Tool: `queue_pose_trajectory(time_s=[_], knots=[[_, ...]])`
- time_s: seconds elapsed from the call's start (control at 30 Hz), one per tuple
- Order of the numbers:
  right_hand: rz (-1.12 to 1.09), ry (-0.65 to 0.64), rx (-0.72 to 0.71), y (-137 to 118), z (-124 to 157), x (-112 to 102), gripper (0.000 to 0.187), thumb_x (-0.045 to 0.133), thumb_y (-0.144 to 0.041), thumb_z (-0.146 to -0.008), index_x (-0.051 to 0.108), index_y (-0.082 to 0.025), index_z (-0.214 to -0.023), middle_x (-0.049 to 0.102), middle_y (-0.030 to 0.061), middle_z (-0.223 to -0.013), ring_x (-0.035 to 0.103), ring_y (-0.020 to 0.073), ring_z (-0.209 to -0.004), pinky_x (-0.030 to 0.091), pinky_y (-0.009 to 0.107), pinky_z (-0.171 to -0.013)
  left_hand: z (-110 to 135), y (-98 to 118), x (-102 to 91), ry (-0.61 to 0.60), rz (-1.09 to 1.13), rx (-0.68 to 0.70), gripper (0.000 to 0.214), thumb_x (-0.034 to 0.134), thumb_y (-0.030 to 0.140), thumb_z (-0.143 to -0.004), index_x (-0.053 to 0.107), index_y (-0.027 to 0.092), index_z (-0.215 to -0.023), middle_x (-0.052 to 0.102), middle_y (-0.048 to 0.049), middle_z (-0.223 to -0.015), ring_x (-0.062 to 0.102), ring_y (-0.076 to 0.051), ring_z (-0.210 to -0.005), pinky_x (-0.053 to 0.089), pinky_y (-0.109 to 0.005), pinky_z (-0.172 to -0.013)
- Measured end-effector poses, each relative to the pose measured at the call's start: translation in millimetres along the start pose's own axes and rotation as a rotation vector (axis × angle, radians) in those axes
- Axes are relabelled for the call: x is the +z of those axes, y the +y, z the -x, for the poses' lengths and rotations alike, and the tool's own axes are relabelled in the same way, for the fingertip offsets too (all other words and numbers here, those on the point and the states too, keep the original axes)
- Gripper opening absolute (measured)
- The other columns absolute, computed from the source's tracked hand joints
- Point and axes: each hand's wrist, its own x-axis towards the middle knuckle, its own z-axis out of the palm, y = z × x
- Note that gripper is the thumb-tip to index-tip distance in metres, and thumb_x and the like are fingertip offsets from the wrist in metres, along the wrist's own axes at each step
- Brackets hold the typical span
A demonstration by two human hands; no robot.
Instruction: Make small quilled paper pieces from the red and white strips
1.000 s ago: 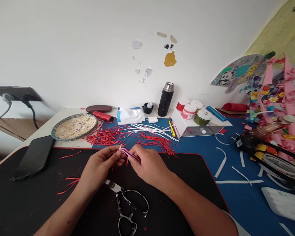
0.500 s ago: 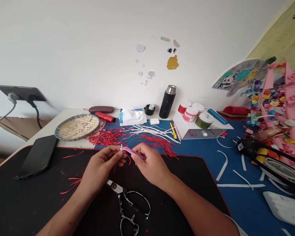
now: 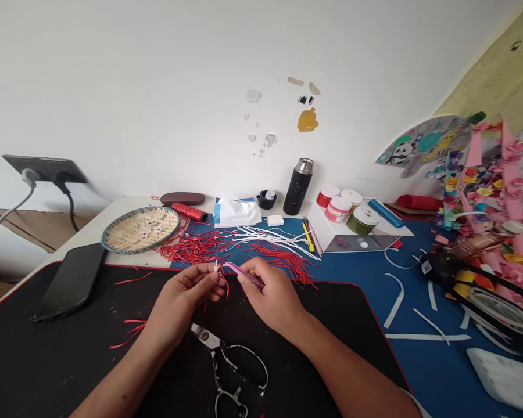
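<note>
Between the thumb and fingers of my left hand point(image 3: 192, 290) is a small white knotted cord point(image 3: 217, 266), with red strands hanging below it. My right hand point(image 3: 272, 290) grips purple bent-tip tweezers point(image 3: 249, 277), their curved tip beside the white knot. Whether the tip touches the knot is too small to tell. Black-handled scissors point(image 3: 218, 345) lie on the black mat point(image 3: 314, 348) below my hands, blades toward my left wrist. Beyond my hands are piles of cut red cords point(image 3: 196, 246) and white cords point(image 3: 274, 237).
A woven basket point(image 3: 140, 229) and a phone point(image 3: 72, 281) lie at left. At the back stand a red thread spool point(image 3: 189, 212), a black flask point(image 3: 298, 187) and lidded jars point(image 3: 337, 209) on a white box. Paper strips point(image 3: 427, 337) and a hand fan point(image 3: 497, 305) lie at right.
The tweezers' tip has drawn slightly to the right from the white knot, and my right hand has shifted a little right. The camera view has also moved slightly.
</note>
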Motion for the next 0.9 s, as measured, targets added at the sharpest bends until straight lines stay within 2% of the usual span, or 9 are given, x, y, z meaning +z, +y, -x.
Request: queue_pose_trajectory(time_s=[0.33,0.73,0.9], knots=[[0.03,-0.002,-0.069,3.1,0.6,2.1,0.011,0.057,-0.024,-0.1,0.067,-0.02,-0.097,0.068,-0.0004,-0.074,0.057,0.0137,-0.061,0.038,0.026,-0.06,1.6,0.9,2.5,0.003,-0.03,0.001,0.04,0.093,0.046,-0.072,0.077,0.017,-0.094,0.081,-0.0056,-0.08,0.07,-0.016,-0.068,0.054,-0.023,-0.063],[0.067,-0.028,-0.093,1.7,2.3,3.2,0.011,0.056,-0.024,-0.101,0.067,-0.02,-0.099,0.073,0.0012,-0.081,0.064,0.015,-0.067,0.043,0.026,-0.064,2.9,3.2,3.4,0.002,-0.027,-0.009,0.039,0.093,0.048,-0.072,0.077,0.018,-0.093,0.08,-0.0048,-0.078,0.07,-0.016,-0.067,0.053,-0.023,-0.06],[0.144,-0.033,-0.125,2.4,2.3,1.5,0.013,0.055,-0.024,-0.103,0.067,-0.02,-0.101,0.074,0.0019,-0.083,0.066,0.0159,-0.069,0.042,0.027,-0.065,4.2,5.5,6.0,0.028,-0.101,0.017,0.043,0.092,0.052,-0.071,0.077,0.018,-0.094,0.08,-0.0052,-0.079,0.07,-0.018,-0.067,0.056,-0.026,-0.062]])
